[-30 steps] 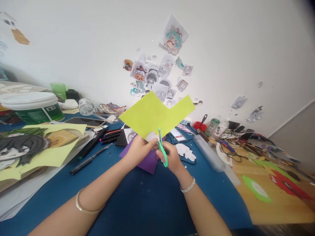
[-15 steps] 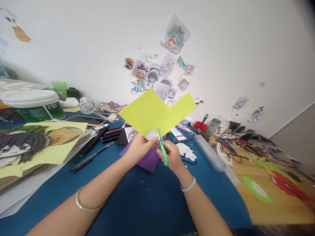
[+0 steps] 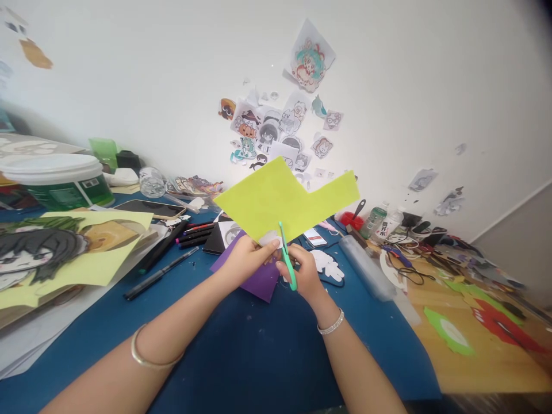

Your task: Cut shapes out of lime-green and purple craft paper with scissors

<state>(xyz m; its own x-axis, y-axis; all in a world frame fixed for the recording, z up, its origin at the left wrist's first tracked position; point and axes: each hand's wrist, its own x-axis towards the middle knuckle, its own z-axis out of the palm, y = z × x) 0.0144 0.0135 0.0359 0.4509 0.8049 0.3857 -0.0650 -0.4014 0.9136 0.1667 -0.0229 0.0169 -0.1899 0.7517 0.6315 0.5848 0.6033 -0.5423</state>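
Above the table's middle, my left hand [image 3: 248, 259] pinches the near edge of a yellow-green sheet of paper [image 3: 267, 198] together with a small white paper piece [image 3: 271, 238]. The sheet has a notch in its far right side. My right hand [image 3: 304, 269] is closed around the handle of green scissors [image 3: 287, 261]. Their blades point away from me and lie at the sheet's near edge, beside the white piece. Part of the handle is hidden by my fingers. Under my hands, a purple sheet [image 3: 261, 284] lies on the blue table cover [image 3: 259, 356].
Pens [image 3: 161, 274] and a dark phone [image 3: 150, 209] lie on the left, near a white-lidded tub [image 3: 56, 181] and stacked papers [image 3: 103, 259]. To the right are a clear plastic roll [image 3: 366, 267], bottles [image 3: 374, 220] and paper cutouts [image 3: 448, 330]. Drawings [image 3: 308, 63] hang on the wall.
The yellow-green sheet has shifted right and turned slightly clockwise, its right arm now lower. Both hands and the scissors have moved a little to the right.
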